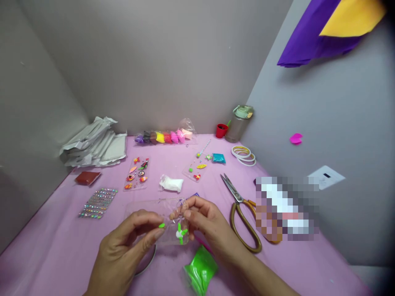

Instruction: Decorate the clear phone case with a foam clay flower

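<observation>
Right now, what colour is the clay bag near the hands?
The plastic bag of clay is bright lime green; it shows best in the head view.

A plastic case point(145, 210) is held between the left hand point(129, 242) and the right hand point(205, 218), with a clay packet point(201, 269) placed before it and scissors point(239, 209) laid to the right; a rhinestone sheet point(98, 203) is set to the left, and a row of clay packs point(163, 137) is lined up behind, against the wall point(154, 61)
</observation>
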The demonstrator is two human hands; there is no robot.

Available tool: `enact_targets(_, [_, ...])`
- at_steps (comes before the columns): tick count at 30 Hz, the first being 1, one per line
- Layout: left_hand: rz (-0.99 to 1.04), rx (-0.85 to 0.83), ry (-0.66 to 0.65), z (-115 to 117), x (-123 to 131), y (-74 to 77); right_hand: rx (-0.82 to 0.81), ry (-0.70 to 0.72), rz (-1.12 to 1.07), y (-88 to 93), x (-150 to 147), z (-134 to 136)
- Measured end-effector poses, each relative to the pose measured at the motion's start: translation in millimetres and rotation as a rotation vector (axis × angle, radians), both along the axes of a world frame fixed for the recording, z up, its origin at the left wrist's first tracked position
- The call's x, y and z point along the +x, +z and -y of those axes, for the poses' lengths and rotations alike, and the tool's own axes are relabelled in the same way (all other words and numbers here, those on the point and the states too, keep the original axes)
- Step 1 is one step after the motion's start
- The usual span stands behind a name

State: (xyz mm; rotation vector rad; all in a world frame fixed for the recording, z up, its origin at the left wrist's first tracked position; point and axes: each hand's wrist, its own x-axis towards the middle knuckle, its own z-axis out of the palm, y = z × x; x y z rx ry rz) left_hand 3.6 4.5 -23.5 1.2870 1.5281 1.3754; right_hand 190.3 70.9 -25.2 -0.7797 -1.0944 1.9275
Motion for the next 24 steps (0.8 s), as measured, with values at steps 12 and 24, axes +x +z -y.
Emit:
enact_targets(12, [-0.054, 0.055, -0.054, -1.7, -0.8, 3.6, -0.003, 0.003, -0.011, 0.7, 1.1, 0.0])
enact_targets(24, [-0.150, 0.074, -0.077, -0.5, 1.0, 7.4, -0.021, -0.006, -0.027, 0.8, 1.8, 1.5])
